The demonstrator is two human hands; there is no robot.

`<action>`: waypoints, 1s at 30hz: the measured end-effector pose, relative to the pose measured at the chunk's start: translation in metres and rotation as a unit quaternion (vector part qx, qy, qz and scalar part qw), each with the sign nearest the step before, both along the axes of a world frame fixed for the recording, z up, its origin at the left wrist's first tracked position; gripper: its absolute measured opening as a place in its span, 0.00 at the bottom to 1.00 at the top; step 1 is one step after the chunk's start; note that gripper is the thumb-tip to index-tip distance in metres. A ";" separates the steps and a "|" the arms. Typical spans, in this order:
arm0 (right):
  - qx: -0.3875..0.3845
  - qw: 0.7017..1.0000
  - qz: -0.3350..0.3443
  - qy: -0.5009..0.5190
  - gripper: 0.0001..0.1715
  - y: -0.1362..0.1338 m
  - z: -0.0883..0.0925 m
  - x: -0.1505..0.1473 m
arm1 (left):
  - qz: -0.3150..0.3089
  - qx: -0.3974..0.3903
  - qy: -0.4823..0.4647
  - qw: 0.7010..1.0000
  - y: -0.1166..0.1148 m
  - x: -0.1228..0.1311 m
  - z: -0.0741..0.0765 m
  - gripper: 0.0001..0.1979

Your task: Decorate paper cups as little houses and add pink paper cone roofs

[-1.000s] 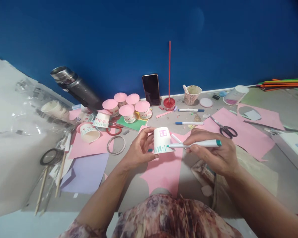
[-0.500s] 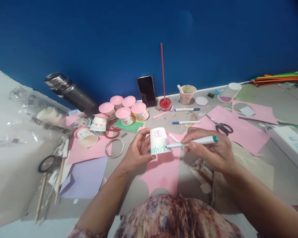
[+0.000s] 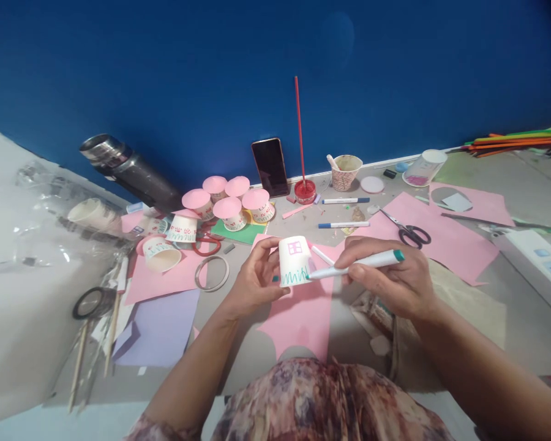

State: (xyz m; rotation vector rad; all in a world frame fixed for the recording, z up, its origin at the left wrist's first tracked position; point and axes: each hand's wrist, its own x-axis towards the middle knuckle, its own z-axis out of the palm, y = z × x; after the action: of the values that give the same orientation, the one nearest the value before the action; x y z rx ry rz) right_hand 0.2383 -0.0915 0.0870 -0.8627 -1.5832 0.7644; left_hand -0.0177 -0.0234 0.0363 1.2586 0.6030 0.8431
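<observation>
My left hand (image 3: 257, 278) grips a white paper cup (image 3: 294, 260) from its left side, the cup upside down with its wide rim below. A pink window is drawn on the cup, and teal zigzag strokes run along its lower band. In my right hand (image 3: 390, 275) is a teal marker (image 3: 371, 261), its tip touching the cup near the right end of the strokes. Beneath the cup lies pink paper (image 3: 298, 324) with curved cut-outs. A second, thin white pen shows partly behind the marker.
Several decorated cups with pink paper roofs (image 3: 229, 208) stand at the back left, by a dark flask (image 3: 133, 174). A phone (image 3: 270, 166) leans on the wall. Black-handled scissors (image 3: 413, 235) and blue markers (image 3: 344, 225) lie to the right; a tape roll (image 3: 212, 274) lies left.
The marker tip has moved slightly down the cup's lower right side, and more teal strokes show there. My left hand still holds the cup, shifted slightly right.
</observation>
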 end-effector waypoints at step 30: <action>-0.034 0.955 -0.192 -0.222 0.17 0.040 -0.048 0.005 | 0.185 0.498 0.385 0.754 0.001 -0.001 -0.019 0.30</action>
State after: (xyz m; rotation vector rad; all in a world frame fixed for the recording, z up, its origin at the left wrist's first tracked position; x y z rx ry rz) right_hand 0.2437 -0.0514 0.0386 -1.4174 -1.7031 0.3604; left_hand -0.0184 -0.0220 0.0174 2.5995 1.1582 0.9923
